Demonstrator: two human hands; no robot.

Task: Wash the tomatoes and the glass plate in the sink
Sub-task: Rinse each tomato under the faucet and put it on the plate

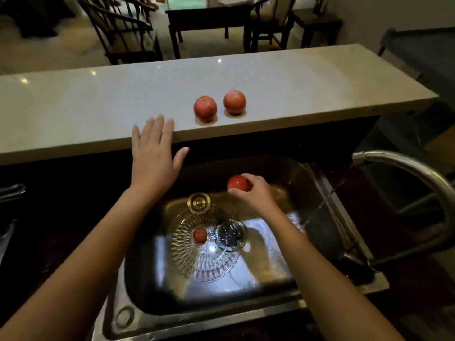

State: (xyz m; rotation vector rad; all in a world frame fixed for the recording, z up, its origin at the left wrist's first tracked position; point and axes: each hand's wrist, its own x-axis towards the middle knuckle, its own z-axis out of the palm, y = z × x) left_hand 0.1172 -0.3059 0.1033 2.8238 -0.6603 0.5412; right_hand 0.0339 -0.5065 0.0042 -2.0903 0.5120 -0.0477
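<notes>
Two red tomatoes (205,108) (234,102) rest on the pale raised counter (98,107) behind the sink. My right hand (254,195) grips a third tomato (237,183) above the far part of the steel sink (270,271). A cut-glass plate (197,257) lies in the sink bottom with a small tomato (199,234) on it. My left hand (154,153) hovers open, fingers spread, at the counter's near edge, holding nothing.
A curved metal faucet (403,166) at the right pours a thin stream of water (320,207) into the sink. The drain (230,236) sits beside the plate. Dark chairs and a table (209,18) stand beyond the counter.
</notes>
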